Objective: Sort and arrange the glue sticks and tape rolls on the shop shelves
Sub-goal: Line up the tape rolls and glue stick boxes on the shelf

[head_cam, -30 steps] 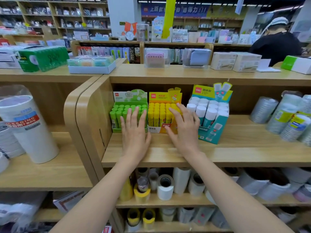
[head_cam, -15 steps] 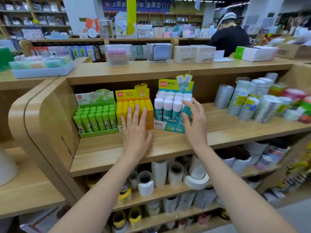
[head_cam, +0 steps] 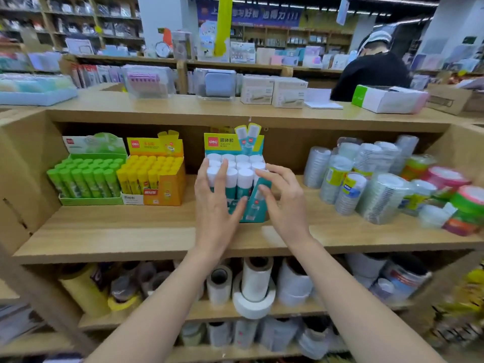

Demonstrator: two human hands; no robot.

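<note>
A teal display box of white-capped glue sticks (head_cam: 242,163) stands mid-shelf. My left hand (head_cam: 217,205) lies with straight fingers against its left front, fingertips on the caps. My right hand (head_cam: 284,203) touches the box's right front corner with loosely bent fingers. To the left, a green glue stick box (head_cam: 86,176) and a yellow glue stick box (head_cam: 154,174) stand side by side, a small gap from the teal box. Wrapped stacks of tape rolls (head_cam: 366,179) lie at the shelf's right, with coloured tape rolls (head_cam: 455,195) beyond.
The wooden shelf board (head_cam: 117,231) has bare space in front of the boxes. Larger tape rolls (head_cam: 254,289) crowd the lower shelf. Boxed goods (head_cam: 272,93) sit on the top ledge. A person in black (head_cam: 372,72) stands behind the unit at the right.
My left hand left the yellow box and now lies on the teal box. My right hand came round to its front corner. A gap now shows between the teal and yellow boxes.
</note>
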